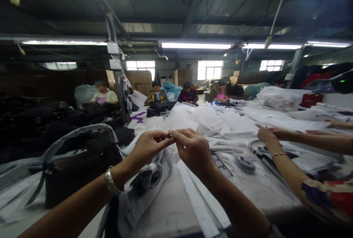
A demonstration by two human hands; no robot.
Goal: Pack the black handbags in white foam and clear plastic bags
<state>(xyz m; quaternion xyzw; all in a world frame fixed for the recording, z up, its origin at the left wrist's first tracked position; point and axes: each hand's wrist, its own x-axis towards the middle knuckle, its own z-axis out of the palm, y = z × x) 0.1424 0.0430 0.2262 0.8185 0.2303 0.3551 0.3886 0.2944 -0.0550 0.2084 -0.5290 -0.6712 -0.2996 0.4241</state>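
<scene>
My left hand and my right hand meet above the worktable, fingertips pinched together on something too small to make out. A silver bracelet circles my left wrist. Below my hands lies a clear plastic bag with dark contents, and long white paper strips run toward me. A black bag in clear plastic wrap sits to my left.
A co-worker's hand and patterned sleeve reach in from the right over white sheets and coiled items. Several seated people work at the far end. Black bags pile up left; cardboard boxes stand behind.
</scene>
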